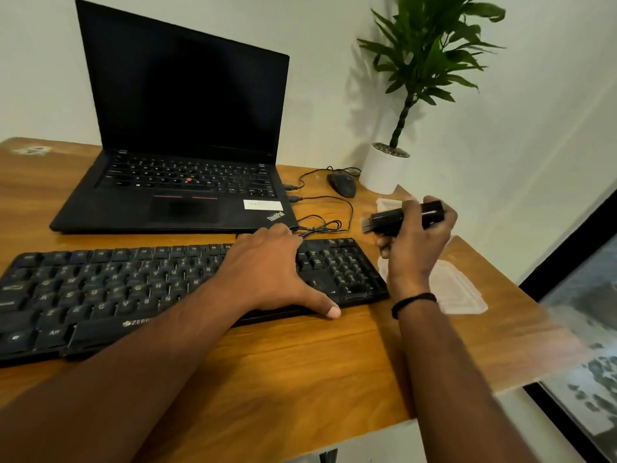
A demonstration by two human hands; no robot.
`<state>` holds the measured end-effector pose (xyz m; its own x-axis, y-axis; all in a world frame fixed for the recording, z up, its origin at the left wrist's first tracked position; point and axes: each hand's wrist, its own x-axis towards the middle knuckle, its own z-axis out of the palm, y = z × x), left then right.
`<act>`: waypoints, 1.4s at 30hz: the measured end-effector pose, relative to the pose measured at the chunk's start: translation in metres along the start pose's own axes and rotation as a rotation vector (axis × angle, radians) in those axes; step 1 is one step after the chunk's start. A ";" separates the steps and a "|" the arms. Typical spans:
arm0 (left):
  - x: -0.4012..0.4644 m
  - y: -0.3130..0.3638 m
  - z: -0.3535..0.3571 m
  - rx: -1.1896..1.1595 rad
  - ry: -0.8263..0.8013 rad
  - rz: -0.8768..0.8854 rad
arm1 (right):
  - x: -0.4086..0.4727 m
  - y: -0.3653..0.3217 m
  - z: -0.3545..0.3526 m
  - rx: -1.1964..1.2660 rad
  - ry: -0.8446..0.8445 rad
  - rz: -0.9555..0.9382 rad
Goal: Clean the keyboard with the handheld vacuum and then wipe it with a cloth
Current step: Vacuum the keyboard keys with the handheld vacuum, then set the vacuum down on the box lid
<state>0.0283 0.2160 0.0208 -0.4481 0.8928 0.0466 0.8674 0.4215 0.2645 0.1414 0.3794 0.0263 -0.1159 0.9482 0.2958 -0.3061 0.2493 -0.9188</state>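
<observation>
- Wooden desk [300, 362] by a white wall, with a plant [417, 61] in the corner.
- Right hand [417, 242] is wrapped tight around the black vacuum [394, 219], up off the desk.
- Left hand [267, 272] lies flat, fingers spread, on the keyboard [100, 289].
- Cloth [457, 289] lies beside the keyboard.

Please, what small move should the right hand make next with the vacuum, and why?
Probably lower the handheld vacuum leftward onto the keyboard's number pad. The right hand holds it above the desk, brush end facing left, not touching any keys, while the left hand rests flat on the keyboard.
</observation>
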 end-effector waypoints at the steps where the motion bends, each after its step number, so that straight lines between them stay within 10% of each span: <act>1: 0.000 0.000 0.000 0.002 -0.002 0.004 | -0.001 -0.001 0.002 -0.005 -0.019 -0.016; 23: -0.032 0.009 -0.021 -0.084 -0.054 0.030 | -0.046 -0.031 0.001 -0.053 -0.283 -0.166; 31: -0.111 -0.004 -0.031 -1.046 0.449 -0.191 | -0.124 -0.056 0.015 0.479 -0.636 0.423; 42: -0.180 -0.007 -0.051 -1.541 0.506 -0.388 | -0.176 -0.098 0.022 -0.044 -0.974 -0.010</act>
<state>0.0922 0.0442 0.0593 -0.8582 0.5118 -0.0396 -0.1780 -0.2242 0.9582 0.1707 0.1832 0.0703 -0.8502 0.3727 0.3719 -0.2778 0.2824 -0.9182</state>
